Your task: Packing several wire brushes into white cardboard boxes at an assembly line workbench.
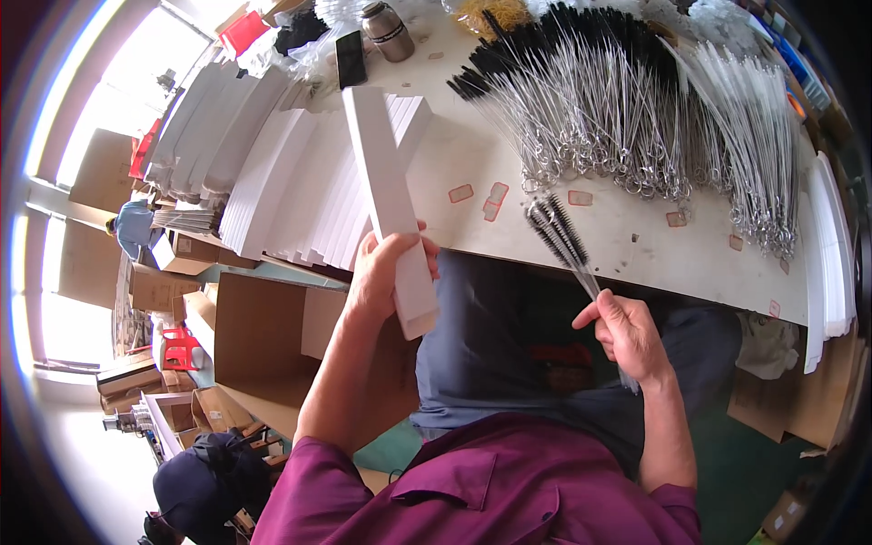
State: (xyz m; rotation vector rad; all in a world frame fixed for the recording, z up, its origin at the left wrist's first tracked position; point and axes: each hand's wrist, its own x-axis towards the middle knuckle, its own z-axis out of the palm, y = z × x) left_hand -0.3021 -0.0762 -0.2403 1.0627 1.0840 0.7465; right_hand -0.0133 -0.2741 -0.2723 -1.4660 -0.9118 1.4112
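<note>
A long, narrow white box (383, 177) is gripped in my left hand (389, 263), tilted, with its near end facing my lap. The near end looks open; whether anything is inside I cannot tell. My right hand (630, 331) pinches a few wire-handled bottle brushes (558, 232) by their stems, black bristles pointing away from me toward the table edge. Beyond them lies a wide pile of black-bristled brushes (590, 100) with wire loops toward me. White-bristled brushes (745, 136) lie to its right.
Stacked white boxes (291, 182) cover the table's left side. A steel flask (388, 33) and a black phone (351, 60) stand behind them. An open cardboard carton (263, 331) sits left of my lap. Small red-edged labels (495, 202) lie on the white table (454, 145).
</note>
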